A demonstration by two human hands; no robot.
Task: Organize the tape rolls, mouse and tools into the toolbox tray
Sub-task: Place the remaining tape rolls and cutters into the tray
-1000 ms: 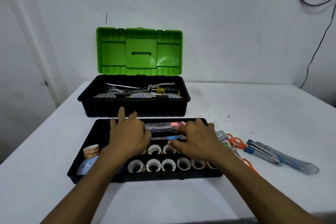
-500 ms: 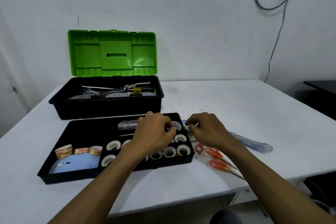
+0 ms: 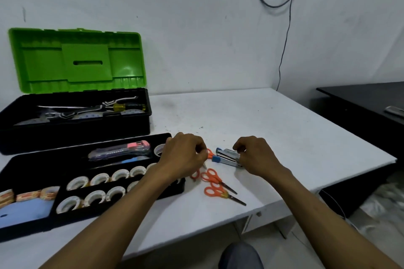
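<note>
White desk (image 3: 273,129), bare across the far and right side up to its right edge. Open toolbox (image 3: 74,120) at far left, green lid (image 3: 76,61) upright against the wall, tools inside. Black tray (image 3: 32,166) just near of the toolbox, cut off by the left frame edge; tape rolls (image 3: 98,179) in two rows, a blue mouse (image 3: 24,207) at the left end, utility knives (image 3: 120,150) along the far compartment. Orange scissors (image 3: 216,183) on the desk just right of the tray. Stapler (image 3: 226,157) beyond the scissors. Left hand (image 3: 183,155) curled over the tray's right end, fingertips pinched; on what, cannot tell. Right hand (image 3: 255,155) knuckles up, fingers closed on the stapler's right end.
</note>
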